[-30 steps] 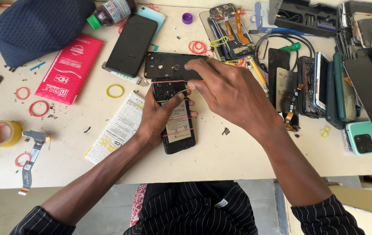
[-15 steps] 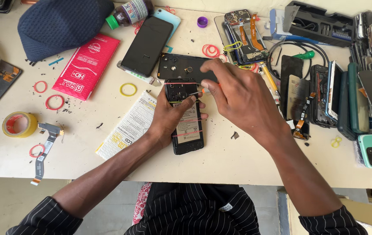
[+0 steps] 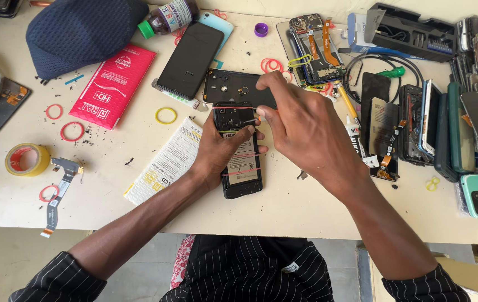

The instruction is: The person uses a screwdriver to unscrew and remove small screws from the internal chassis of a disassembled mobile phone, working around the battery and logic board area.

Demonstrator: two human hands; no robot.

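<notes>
An opened phone (image 3: 240, 162) lies on the table (image 3: 306, 207), near its front edge; the left hand (image 3: 219, 151) rests on its left side, the right hand (image 3: 306, 131) over its upper end; a back cover (image 3: 227, 86) lies just behind it; a paper leaflet (image 3: 166, 162) lies to its left; a tape roll (image 3: 26, 159) sits far left; a row of phones (image 3: 446, 128) lies far right.

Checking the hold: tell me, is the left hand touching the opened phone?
Touching. The head view shows the left hand resting on the opened phone, thumb across its back.
</notes>
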